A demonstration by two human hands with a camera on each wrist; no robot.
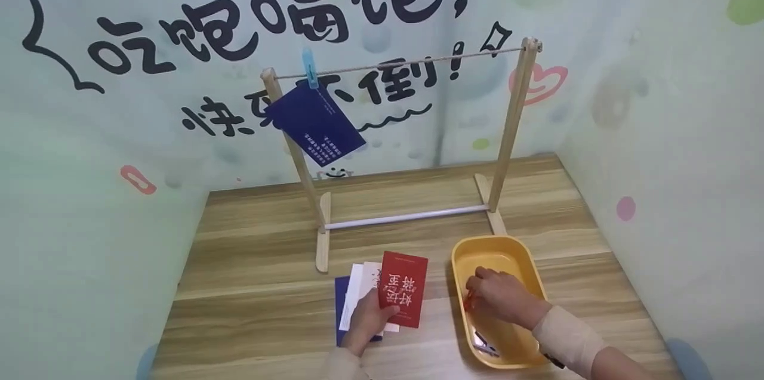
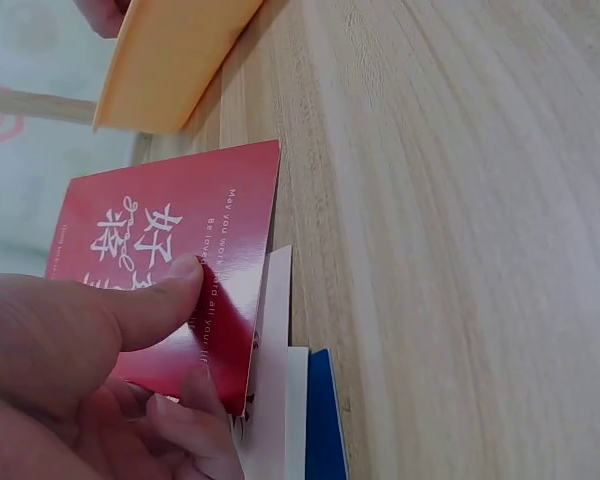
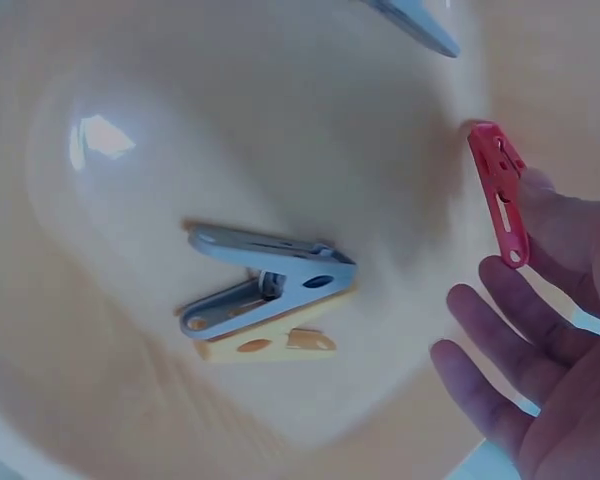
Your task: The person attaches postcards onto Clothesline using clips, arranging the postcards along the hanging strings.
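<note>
My left hand (image 1: 369, 315) pinches a red card (image 1: 412, 275) printed with white characters, its thumb lying across the front. Under that card, white cards (image 1: 352, 296) and a dark blue card (image 1: 341, 290) are fanned out near the wooden surface. Inside the yellow tray (image 1: 456, 266), my right hand (image 1: 504, 296) pinches a red clothespin (image 3: 498, 195) beside the wall; part of the grip is hidden. A grey-blue clothespin (image 3: 280, 280) and a yellow clothespin (image 3: 265, 347) lie on the tray floor. Another blue-grey clothespin (image 3: 420, 22) shows at the top of the right wrist view.
Behind the hands stands a wooden rack (image 1: 512, 129) with a cord (image 1: 412, 62) strung between its posts. A light blue clothespin (image 1: 310, 68) holds a dark blue card (image 1: 319, 123) on the cord's left end. Printed walls (image 1: 656, 129) enclose the wooden surface (image 1: 256, 308).
</note>
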